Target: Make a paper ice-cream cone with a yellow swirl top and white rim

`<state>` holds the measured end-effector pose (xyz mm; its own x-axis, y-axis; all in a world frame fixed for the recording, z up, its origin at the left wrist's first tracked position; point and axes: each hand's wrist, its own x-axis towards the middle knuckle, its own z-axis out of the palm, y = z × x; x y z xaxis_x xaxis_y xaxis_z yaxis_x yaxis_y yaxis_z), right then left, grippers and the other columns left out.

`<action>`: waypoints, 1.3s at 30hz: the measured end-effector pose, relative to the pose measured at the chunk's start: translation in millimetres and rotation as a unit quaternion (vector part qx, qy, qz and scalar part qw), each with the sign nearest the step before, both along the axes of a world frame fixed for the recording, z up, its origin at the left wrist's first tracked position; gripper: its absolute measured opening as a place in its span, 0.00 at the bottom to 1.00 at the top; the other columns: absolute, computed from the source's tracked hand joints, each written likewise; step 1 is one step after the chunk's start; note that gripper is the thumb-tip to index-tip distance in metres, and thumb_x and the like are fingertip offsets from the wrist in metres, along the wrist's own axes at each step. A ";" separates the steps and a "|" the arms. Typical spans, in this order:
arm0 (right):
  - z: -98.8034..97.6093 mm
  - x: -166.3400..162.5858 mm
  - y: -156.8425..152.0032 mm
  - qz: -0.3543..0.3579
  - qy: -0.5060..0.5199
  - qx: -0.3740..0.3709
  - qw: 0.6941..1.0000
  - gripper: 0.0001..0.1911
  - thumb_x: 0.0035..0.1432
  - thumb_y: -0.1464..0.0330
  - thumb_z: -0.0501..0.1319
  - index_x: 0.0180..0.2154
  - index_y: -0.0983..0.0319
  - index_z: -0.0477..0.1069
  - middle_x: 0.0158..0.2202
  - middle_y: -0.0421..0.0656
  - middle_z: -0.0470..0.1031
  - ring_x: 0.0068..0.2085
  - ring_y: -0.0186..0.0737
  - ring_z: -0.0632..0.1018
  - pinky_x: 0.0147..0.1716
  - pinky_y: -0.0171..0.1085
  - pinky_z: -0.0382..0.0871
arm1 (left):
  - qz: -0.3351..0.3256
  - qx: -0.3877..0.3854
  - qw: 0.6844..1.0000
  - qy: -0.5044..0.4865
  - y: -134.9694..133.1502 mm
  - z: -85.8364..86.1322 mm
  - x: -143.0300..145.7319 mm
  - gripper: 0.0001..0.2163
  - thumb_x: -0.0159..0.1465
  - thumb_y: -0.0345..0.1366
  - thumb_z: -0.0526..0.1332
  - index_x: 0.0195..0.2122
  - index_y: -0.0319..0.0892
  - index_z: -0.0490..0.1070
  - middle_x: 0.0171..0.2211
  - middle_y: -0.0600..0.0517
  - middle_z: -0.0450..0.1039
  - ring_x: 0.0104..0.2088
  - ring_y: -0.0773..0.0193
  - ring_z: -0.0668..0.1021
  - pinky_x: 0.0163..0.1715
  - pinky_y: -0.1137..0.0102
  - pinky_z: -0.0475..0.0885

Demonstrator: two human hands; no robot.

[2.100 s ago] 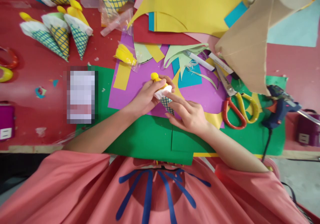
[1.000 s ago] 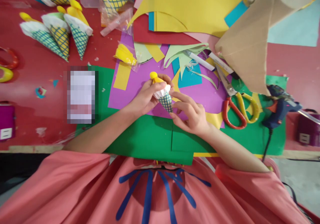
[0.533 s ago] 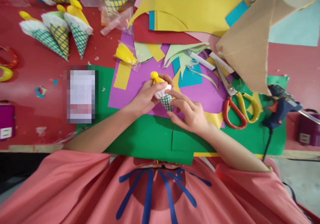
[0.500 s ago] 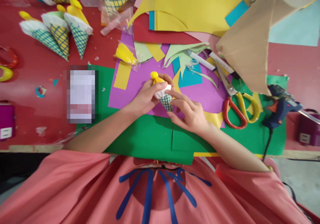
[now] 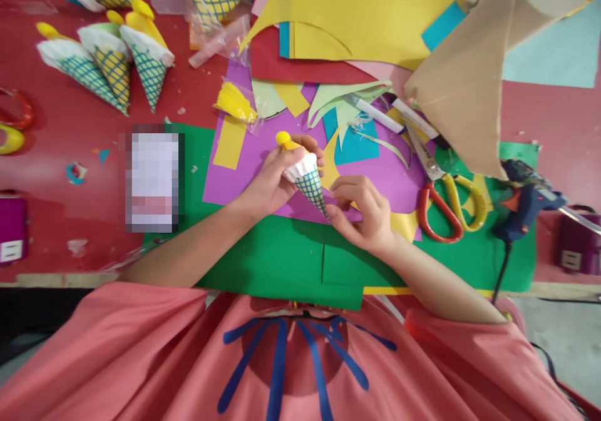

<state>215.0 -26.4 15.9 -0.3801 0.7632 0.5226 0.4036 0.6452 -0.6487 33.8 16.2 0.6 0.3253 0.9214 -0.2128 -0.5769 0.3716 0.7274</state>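
Observation:
My left hand is closed around the top of a small craft ice cream cone. The cone has a blue-green lattice pattern, a white ruffled collar and a yellow knobbed top, and it tilts with its point down to the right. My right hand is beside that point, fingers curled but apart, the thumb at or just touching the tip. Below both hands lie a purple sheet and a green sheet.
Several similar cones lie at the upper left. Scissors, markers and a glue gun are on the right. A blurred-out rectangular object sits at left. Paper scraps and a yellow sheet spread across the back.
My right hand has drawn back to the right from the white collar, its fingers opening. The cone's lattice side and point now show fully. My left hand has shifted slightly left.

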 end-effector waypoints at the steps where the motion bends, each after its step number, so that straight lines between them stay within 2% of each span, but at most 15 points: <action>1: 0.8 -0.4 0.2 -0.007 0.030 -0.067 0.997 0.05 0.66 0.66 0.58 0.41 0.59 0.64 0.35 0.41 0.77 0.25 0.30 0.75 0.22 0.31 0.69 | 0.001 0.009 1.000 -0.006 -0.1 0.1 0.0 0.16 0.56 0.47 0.71 0.39 0.43 0.74 0.35 0.55 0.77 0.36 0.68 0.80 0.40 0.72 0.77; 3: 2.1 -2.5 0.7 0.011 0.105 -0.253 0.962 0.10 0.66 0.60 0.59 0.40 0.58 0.61 0.28 0.35 0.71 0.20 0.27 0.71 0.18 0.29 0.64 | 0.003 0.032 0.999 -0.008 -1.3 1.1 0.3 0.19 0.55 0.49 0.71 0.41 0.44 0.73 0.37 0.54 0.77 0.39 0.65 0.81 0.44 0.68 0.77; 6: 2.9 -7.3 1.8 0.104 0.216 -0.496 0.834 0.19 0.63 0.53 0.61 0.40 0.57 0.56 0.27 0.32 0.70 0.21 0.30 0.76 0.18 0.29 0.66 | -0.018 0.071 0.997 0.009 -4.2 2.9 1.3 0.21 0.54 0.52 0.71 0.43 0.46 0.72 0.40 0.53 0.78 0.45 0.59 0.82 0.47 0.65 0.77; 8: 2.7 -9.8 3.0 0.147 0.262 -0.565 0.769 0.22 0.61 0.52 0.64 0.39 0.56 0.53 0.28 0.32 0.72 0.23 0.32 0.79 0.19 0.29 0.69 | -0.038 0.095 0.994 0.029 -4.8 2.0 1.6 0.23 0.54 0.53 0.71 0.45 0.47 0.71 0.43 0.52 0.78 0.47 0.57 0.82 0.49 0.63 0.77; 10: 2.2 -10.7 4.9 0.140 0.292 -0.582 0.746 0.24 0.58 0.54 0.67 0.38 0.56 0.52 0.29 0.32 0.74 0.22 0.31 0.79 0.18 0.29 0.69 | -0.044 0.119 0.990 0.057 -3.0 -1.8 0.4 0.26 0.55 0.57 0.69 0.49 0.49 0.71 0.47 0.50 0.78 0.50 0.56 0.81 0.50 0.62 0.77; 13: 1.6 -10.1 7.9 0.078 0.330 -0.554 0.760 0.27 0.54 0.54 0.70 0.37 0.56 0.52 0.27 0.30 0.72 0.21 0.29 0.77 0.18 0.28 0.70 | 0.036 0.206 0.965 0.157 2.6 -10.5 -4.7 0.25 0.63 0.61 0.58 0.55 0.53 0.67 0.51 0.50 0.75 0.52 0.57 0.79 0.47 0.61 0.77; 15: 1.9 -9.6 9.2 0.044 0.342 -0.526 0.777 0.28 0.53 0.54 0.71 0.37 0.55 0.51 0.26 0.28 0.70 0.21 0.28 0.76 0.19 0.28 0.71 | 0.177 0.314 0.895 0.262 5.4 -14.1 -9.3 0.19 0.67 0.55 0.58 0.56 0.55 0.65 0.52 0.53 0.72 0.50 0.63 0.79 0.46 0.63 0.76; 17: 2.5 -9.8 9.4 0.026 0.345 -0.514 0.785 0.29 0.53 0.55 0.71 0.37 0.55 0.51 0.27 0.28 0.71 0.21 0.27 0.75 0.19 0.29 0.72 | 0.244 0.380 0.839 0.303 5.0 -13.5 -12.9 0.15 0.65 0.48 0.65 0.51 0.54 0.69 0.48 0.55 0.71 0.47 0.68 0.77 0.46 0.65 0.74; 19: 3.0 -10.5 8.9 0.020 0.346 -0.515 0.784 0.29 0.53 0.55 0.71 0.38 0.55 0.51 0.28 0.28 0.72 0.21 0.27 0.75 0.19 0.29 0.72 | 0.241 0.437 0.793 0.350 1.6 -9.8 -14.7 0.09 0.62 0.42 0.69 0.43 0.50 0.74 0.40 0.55 0.72 0.44 0.67 0.76 0.47 0.65 0.73; 20: 3.1 -10.9 8.6 0.019 0.346 -0.518 0.782 0.29 0.53 0.55 0.71 0.39 0.55 0.51 0.28 0.28 0.72 0.21 0.27 0.75 0.19 0.29 0.73 | 0.224 0.464 0.764 0.389 -0.6 -7.7 -14.9 0.09 0.62 0.41 0.69 0.42 0.50 0.74 0.39 0.54 0.73 0.44 0.66 0.76 0.46 0.64 0.73; 22: 2.5 -11.5 8.1 0.018 0.345 -0.524 0.779 0.31 0.52 0.55 0.72 0.41 0.54 0.51 0.28 0.28 0.73 0.20 0.27 0.75 0.20 0.30 0.74 | 0.205 0.487 0.732 0.430 -4.4 -5.0 -14.4 0.09 0.63 0.41 0.68 0.44 0.50 0.72 0.38 0.54 0.73 0.44 0.64 0.77 0.45 0.64 0.74; 26: -1.0 -10.9 8.5 0.014 0.337 -0.524 0.782 0.39 0.48 0.56 0.75 0.51 0.54 0.50 0.28 0.28 0.75 0.21 0.30 0.76 0.21 0.32 0.74 | 0.214 0.462 0.739 0.442 -5.8 -4.7 -13.7 0.08 0.64 0.42 0.66 0.43 0.49 0.71 0.37 0.54 0.73 0.40 0.65 0.77 0.40 0.67 0.74; 34: -7.6 -10.7 8.2 0.023 0.324 -0.500 0.803 0.45 0.45 0.58 0.76 0.57 0.53 0.52 0.27 0.30 0.73 0.24 0.30 0.73 0.25 0.33 0.71 | 0.221 0.489 0.675 0.506 -5.0 -0.7 -13.6 0.05 0.65 0.39 0.66 0.38 0.47 0.71 0.34 0.56 0.75 0.39 0.65 0.79 0.41 0.68 0.76; 37: -8.7 -10.1 8.6 0.026 0.319 -0.488 0.812 0.44 0.46 0.57 0.76 0.57 0.53 0.52 0.29 0.32 0.75 0.27 0.32 0.75 0.28 0.33 0.72 | 0.214 0.489 0.675 0.509 -4.9 -0.9 -13.1 0.05 0.66 0.40 0.65 0.37 0.47 0.71 0.33 0.56 0.74 0.38 0.66 0.79 0.40 0.68 0.76; 39: -9.0 -9.2 9.2 0.027 0.308 -0.484 0.818 0.43 0.48 0.56 0.75 0.58 0.53 0.53 0.30 0.33 0.75 0.28 0.32 0.76 0.29 0.33 0.72 | 0.206 0.482 0.692 0.496 -4.8 -2.6 -13.0 0.06 0.66 0.42 0.64 0.36 0.47 0.71 0.34 0.56 0.74 0.39 0.66 0.79 0.41 0.68 0.76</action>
<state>205.9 -17.2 6.9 -0.3191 0.9236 -0.2122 -0.2050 -0.2859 -0.9361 20.8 11.5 -2.0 0.1272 0.7620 0.6350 0.4724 -0.6094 0.6367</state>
